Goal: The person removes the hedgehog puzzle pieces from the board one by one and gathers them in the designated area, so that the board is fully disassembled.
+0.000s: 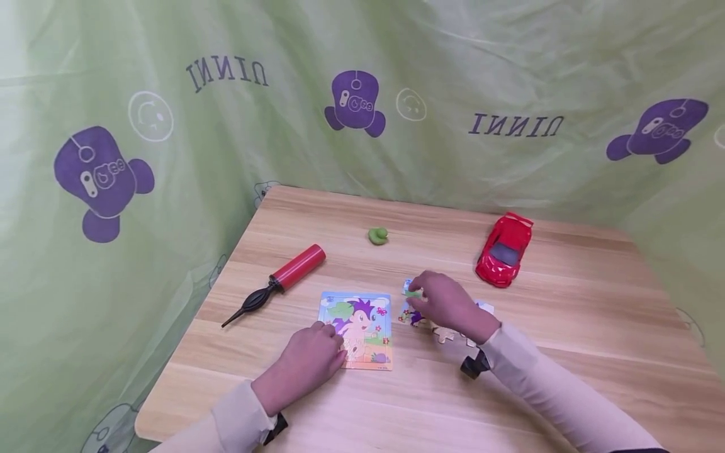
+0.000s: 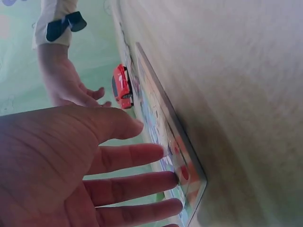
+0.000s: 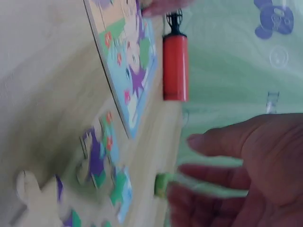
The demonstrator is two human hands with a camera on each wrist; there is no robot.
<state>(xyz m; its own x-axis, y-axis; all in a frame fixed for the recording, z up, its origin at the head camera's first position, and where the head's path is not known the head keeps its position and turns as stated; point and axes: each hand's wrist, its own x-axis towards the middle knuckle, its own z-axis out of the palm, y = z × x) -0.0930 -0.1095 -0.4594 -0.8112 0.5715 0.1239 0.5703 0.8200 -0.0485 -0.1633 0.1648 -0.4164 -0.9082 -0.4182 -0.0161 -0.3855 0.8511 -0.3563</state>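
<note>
A colourful puzzle board with a cartoon animal lies on the wooden table. My left hand rests on its near left corner, and in the left wrist view the straight fingers touch the puzzle board's edge. My right hand hovers over several loose puzzle pieces just right of the board and pinches a small green puzzle piece. In the right wrist view the green piece sits at the fingertips, above the loose pieces, with the board beyond.
A red hand pump with a black nozzle lies left of the board. A red toy car stands at the back right, and a small green object at the back middle. Green printed cloth surrounds the table.
</note>
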